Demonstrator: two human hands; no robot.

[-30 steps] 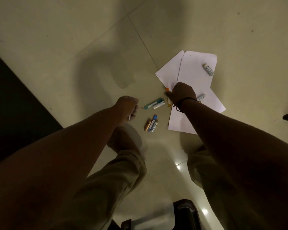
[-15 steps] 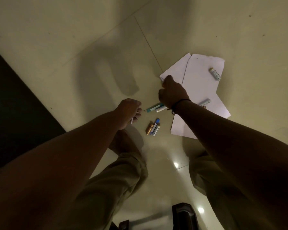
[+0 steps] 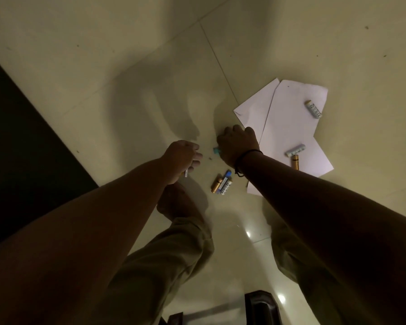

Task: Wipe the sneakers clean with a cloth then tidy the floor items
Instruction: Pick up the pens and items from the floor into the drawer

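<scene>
White paper sheets [image 3: 288, 134] on tiled floor [image 3: 103, 55], three crayon sticks [image 3: 295, 150] on top. Right hand [image 3: 238, 143] curled over teal crayon [image 3: 216, 150] beside paper edge. Left hand [image 3: 182, 158] fisted round small stick [image 3: 186, 173]. Two more crayons [image 3: 222, 184] between forearms.

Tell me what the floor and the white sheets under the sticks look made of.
Floor: likely glazed ceramic tile, glossy; it shows grout lines and mirrors lamp glare. White sheets: apparently plain matte paper, thin and flat with crisp corners, no shine.
</scene>
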